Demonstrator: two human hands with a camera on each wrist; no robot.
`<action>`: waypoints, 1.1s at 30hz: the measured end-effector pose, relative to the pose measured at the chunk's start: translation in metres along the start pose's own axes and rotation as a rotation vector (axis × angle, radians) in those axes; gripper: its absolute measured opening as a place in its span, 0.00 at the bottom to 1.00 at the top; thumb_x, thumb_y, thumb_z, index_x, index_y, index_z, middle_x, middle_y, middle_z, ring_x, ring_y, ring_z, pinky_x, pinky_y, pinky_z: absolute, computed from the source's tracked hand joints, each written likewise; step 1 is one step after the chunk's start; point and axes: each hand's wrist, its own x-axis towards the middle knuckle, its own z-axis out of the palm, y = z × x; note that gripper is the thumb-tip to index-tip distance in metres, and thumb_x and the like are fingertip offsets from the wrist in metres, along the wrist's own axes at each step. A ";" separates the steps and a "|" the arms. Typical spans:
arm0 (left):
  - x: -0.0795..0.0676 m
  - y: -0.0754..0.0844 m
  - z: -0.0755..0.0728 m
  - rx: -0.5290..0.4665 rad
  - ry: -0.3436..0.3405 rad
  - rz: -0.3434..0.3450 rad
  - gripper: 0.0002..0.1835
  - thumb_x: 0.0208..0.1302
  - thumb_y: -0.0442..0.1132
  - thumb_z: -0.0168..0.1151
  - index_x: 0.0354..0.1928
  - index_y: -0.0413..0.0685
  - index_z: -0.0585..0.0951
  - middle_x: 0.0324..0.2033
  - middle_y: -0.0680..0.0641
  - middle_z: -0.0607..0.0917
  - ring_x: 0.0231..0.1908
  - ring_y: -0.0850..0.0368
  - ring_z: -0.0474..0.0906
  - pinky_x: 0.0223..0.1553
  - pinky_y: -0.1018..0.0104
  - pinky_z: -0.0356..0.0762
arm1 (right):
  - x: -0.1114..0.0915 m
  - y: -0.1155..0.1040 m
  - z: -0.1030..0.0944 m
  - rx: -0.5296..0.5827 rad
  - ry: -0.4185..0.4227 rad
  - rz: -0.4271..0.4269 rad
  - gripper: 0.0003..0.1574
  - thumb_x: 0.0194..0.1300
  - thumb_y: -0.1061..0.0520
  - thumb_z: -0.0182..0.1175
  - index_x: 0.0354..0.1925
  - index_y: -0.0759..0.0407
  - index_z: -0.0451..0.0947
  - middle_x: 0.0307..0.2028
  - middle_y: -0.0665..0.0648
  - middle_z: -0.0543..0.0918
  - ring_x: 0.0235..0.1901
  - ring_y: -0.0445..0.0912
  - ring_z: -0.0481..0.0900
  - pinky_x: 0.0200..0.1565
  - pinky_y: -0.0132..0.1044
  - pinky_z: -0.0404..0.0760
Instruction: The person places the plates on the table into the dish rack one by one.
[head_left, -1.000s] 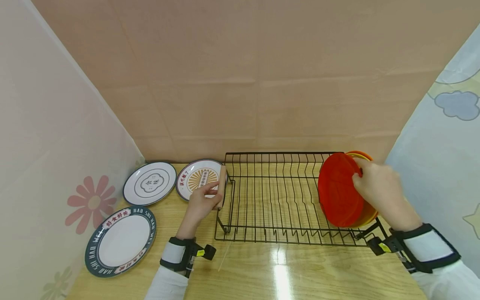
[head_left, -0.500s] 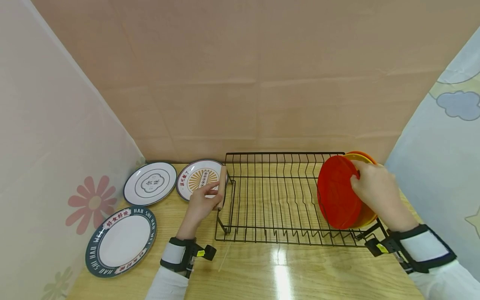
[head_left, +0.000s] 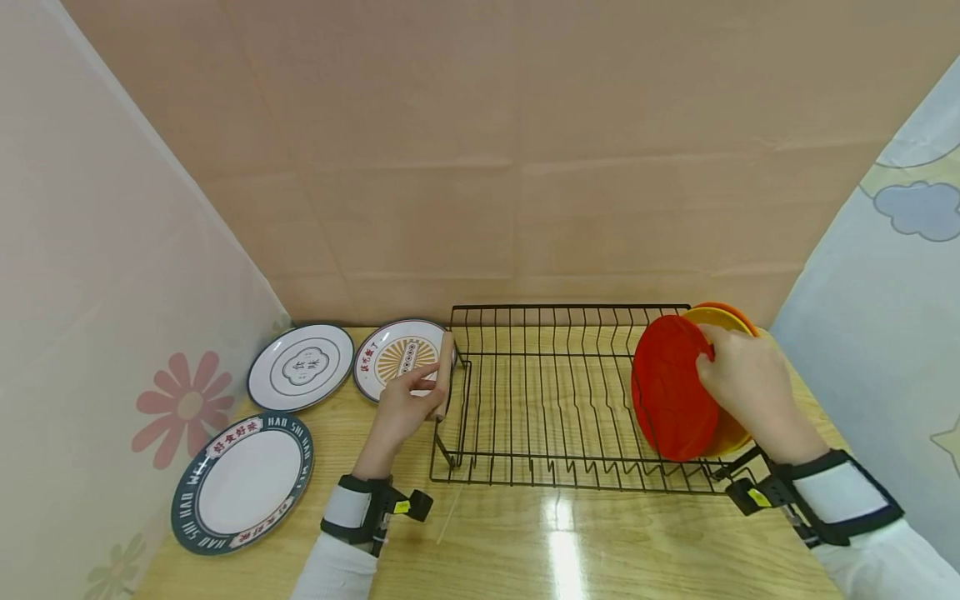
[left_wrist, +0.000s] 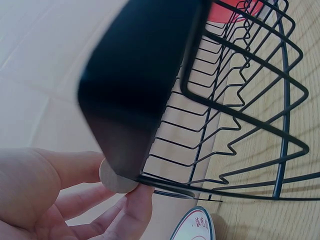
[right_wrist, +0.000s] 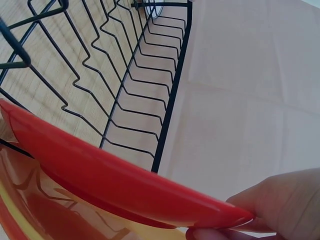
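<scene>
A black wire dish rack stands on the table, a round wooden handle at its left end. My left hand grips that handle between thumb and fingers, as the left wrist view also shows. At the rack's right end, a red plate stands on edge, tilted. My right hand pinches its upper right rim; in the right wrist view, the thumb lies on one face and fingers on the other. Behind the red plate stand a yellow plate and an orange one, partly hidden.
Left of the rack lie a white plate with a grey emblem, a white plate with a sunburst print, and a larger plate with a dark green rim. A beige cloth wall rises behind the rack.
My right hand has shifted slightly left with the red plate, which now sits a little lower. More of the yellow plate shows behind it. The left hand has stayed on the handle.
</scene>
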 end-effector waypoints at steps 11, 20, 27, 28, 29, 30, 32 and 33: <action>-0.017 0.028 -0.002 0.026 -0.003 0.014 0.24 0.58 0.26 0.57 0.59 0.34 0.71 0.42 0.30 0.77 0.29 0.48 0.82 0.31 0.58 0.82 | -0.001 -0.001 0.000 0.011 -0.023 0.023 0.18 0.48 0.69 0.55 0.40 0.76 0.75 0.09 0.51 0.59 0.09 0.43 0.53 0.11 0.33 0.51; -0.018 0.028 -0.002 0.027 -0.005 0.016 0.24 0.57 0.26 0.57 0.58 0.34 0.72 0.41 0.31 0.77 0.28 0.49 0.82 0.31 0.57 0.82 | -0.002 -0.001 0.001 0.014 -0.071 0.057 0.19 0.49 0.68 0.57 0.43 0.76 0.74 0.12 0.55 0.64 0.11 0.45 0.57 0.11 0.33 0.54; -0.016 0.027 -0.001 0.033 0.000 0.012 0.24 0.57 0.26 0.57 0.58 0.34 0.72 0.41 0.30 0.77 0.28 0.49 0.82 0.31 0.58 0.82 | -0.002 -0.001 0.000 0.027 -0.098 0.079 0.21 0.50 0.67 0.58 0.44 0.76 0.74 0.15 0.58 0.67 0.12 0.47 0.59 0.11 0.34 0.56; -0.015 0.025 -0.001 0.030 -0.002 0.012 0.24 0.57 0.26 0.57 0.58 0.34 0.72 0.41 0.30 0.77 0.28 0.50 0.82 0.30 0.59 0.82 | -0.002 -0.001 0.000 0.029 -0.100 0.080 0.21 0.51 0.67 0.58 0.44 0.76 0.73 0.15 0.58 0.68 0.12 0.47 0.59 0.11 0.34 0.56; -0.013 0.021 -0.001 0.026 -0.003 0.009 0.24 0.57 0.26 0.57 0.59 0.34 0.72 0.41 0.31 0.77 0.28 0.50 0.82 0.30 0.58 0.82 | -0.001 -0.001 0.000 0.031 -0.102 0.081 0.21 0.51 0.67 0.58 0.44 0.76 0.73 0.15 0.59 0.68 0.12 0.47 0.60 0.11 0.34 0.57; -0.010 0.017 -0.001 0.021 -0.003 0.009 0.24 0.57 0.26 0.58 0.59 0.35 0.72 0.41 0.31 0.77 0.28 0.50 0.82 0.30 0.58 0.82 | -0.002 -0.002 0.000 0.031 -0.101 0.081 0.20 0.51 0.67 0.58 0.44 0.76 0.73 0.15 0.60 0.69 0.12 0.47 0.60 0.11 0.34 0.57; -0.005 0.007 0.000 0.011 -0.003 0.011 0.25 0.57 0.27 0.58 0.59 0.36 0.72 0.41 0.31 0.78 0.27 0.51 0.82 0.29 0.59 0.82 | -0.002 -0.002 -0.001 0.027 -0.099 0.080 0.20 0.52 0.66 0.59 0.44 0.76 0.73 0.15 0.60 0.69 0.12 0.48 0.61 0.10 0.34 0.58; -0.002 0.003 0.000 0.007 -0.003 0.013 0.25 0.57 0.27 0.59 0.59 0.36 0.72 0.41 0.32 0.78 0.27 0.52 0.82 0.29 0.60 0.82 | -0.002 -0.003 -0.001 0.024 -0.095 0.079 0.20 0.52 0.66 0.59 0.44 0.76 0.73 0.15 0.60 0.69 0.12 0.48 0.61 0.10 0.34 0.59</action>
